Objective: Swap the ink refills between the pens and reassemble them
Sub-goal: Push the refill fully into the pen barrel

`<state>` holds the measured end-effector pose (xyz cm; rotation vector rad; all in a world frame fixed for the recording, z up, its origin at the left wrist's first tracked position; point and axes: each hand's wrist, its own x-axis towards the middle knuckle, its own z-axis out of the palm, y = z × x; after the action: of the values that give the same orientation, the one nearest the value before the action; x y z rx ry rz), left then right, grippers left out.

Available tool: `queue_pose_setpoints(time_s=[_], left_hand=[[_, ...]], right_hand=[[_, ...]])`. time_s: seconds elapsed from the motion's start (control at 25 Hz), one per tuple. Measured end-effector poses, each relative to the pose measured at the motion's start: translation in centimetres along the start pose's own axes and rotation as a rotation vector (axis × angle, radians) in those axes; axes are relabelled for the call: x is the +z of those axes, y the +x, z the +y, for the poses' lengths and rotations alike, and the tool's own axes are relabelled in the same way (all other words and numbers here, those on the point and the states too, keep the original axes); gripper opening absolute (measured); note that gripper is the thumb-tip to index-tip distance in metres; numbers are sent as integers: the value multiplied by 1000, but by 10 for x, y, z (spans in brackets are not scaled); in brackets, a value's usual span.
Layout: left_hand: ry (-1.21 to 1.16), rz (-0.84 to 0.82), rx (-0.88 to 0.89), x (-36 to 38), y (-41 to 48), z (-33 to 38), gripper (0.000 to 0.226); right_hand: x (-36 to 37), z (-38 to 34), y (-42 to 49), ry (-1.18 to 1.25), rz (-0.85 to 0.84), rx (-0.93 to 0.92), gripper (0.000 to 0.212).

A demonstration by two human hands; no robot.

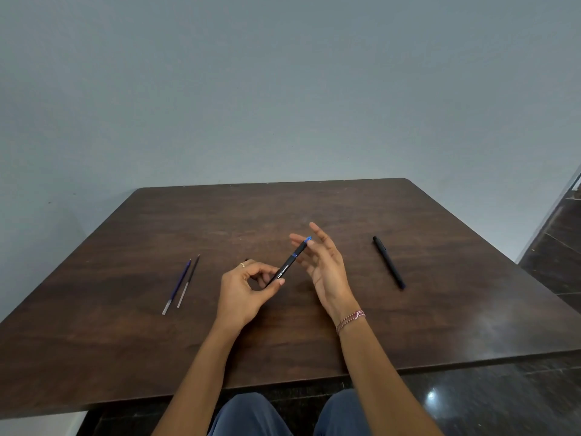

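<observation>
My left hand [243, 291] pinches the lower end of a black pen [287, 264] with a blue tip and blue band, holding it tilted up to the right above the table. My right hand [323, 265] is beside the pen's upper end with its fingers spread and straight; the fingertips are near the blue tip. Two thin ink refills lie side by side on the left: a blue refill [177, 286] and a dark refill [188, 280]. A second black pen [389, 262] lies flat on the right.
Everything rests on a dark brown wooden table [125, 341] set against a plain grey wall. My knees show below the table's near edge. Dark floor tiles lie to the right.
</observation>
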<state>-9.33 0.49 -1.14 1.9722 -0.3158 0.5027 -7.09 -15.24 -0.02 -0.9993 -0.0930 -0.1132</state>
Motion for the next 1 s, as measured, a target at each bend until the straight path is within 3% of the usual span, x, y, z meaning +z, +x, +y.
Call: queue_pose_setpoints(time_s=[0.12,0.4,0.72,1.0], left_hand=[[8,3,-5,0,0,-1,18],[-17,12,-7,0,0,-2,22],[-9,-12,8,0,0,0,20],[-3,-2,16,0,1,-1,20]], right_hand=[[-1,-2,0,99,-56,22,42],[0,-2,-2,5,-33,-29,39],[0,0,-2,-149,18,-4,10],[-2,-2,0,17,-37,45,30]])
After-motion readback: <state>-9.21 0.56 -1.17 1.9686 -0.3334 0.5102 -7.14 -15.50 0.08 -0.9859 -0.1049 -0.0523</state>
